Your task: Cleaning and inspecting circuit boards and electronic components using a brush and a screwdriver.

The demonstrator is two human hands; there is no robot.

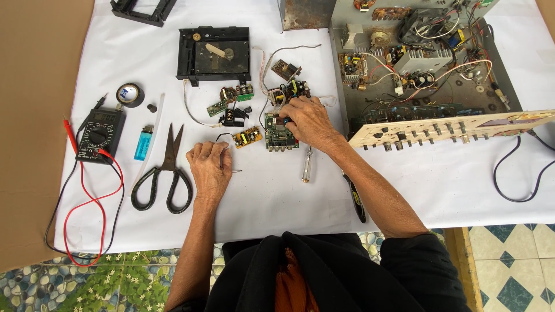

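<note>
A green circuit board (280,132) is laid flat on the white sheet (272,196), near the middle of the work area. Its right edge is covered by the right hand (311,121), whose fingers are curled down onto the board; whether anything is pinched between the fingertips cannot be told, since they are hidden under the knuckles. The left hand (210,166) is rested on the sheet, loosely closed, fingers bent under, and a thin pin or wire end (237,170) is seen sticking out from beside it; whether it is gripped cannot be told.

A small yellow board (248,137) is set just left of the green one, between the two hands. A screwdriver with a clear handle (307,164) is laid just below the right hand. Smaller boards and black parts (232,110) are scattered above, and a black frame with a metal plate (214,54) is placed further up.

Scissors (166,172) are laid near the left hand, with a blue lighter (143,142) beside them, and a meter with red and black leads (98,134) stands close to the sheet's left edge. An opened amplifier chassis (422,63) fills the upper right, its front panel (451,128) close to the right wrist.

Bare sheet is left below the hands, toward the near edge, and at the right below the panel, where only a dark cable (514,173) loops.
</note>
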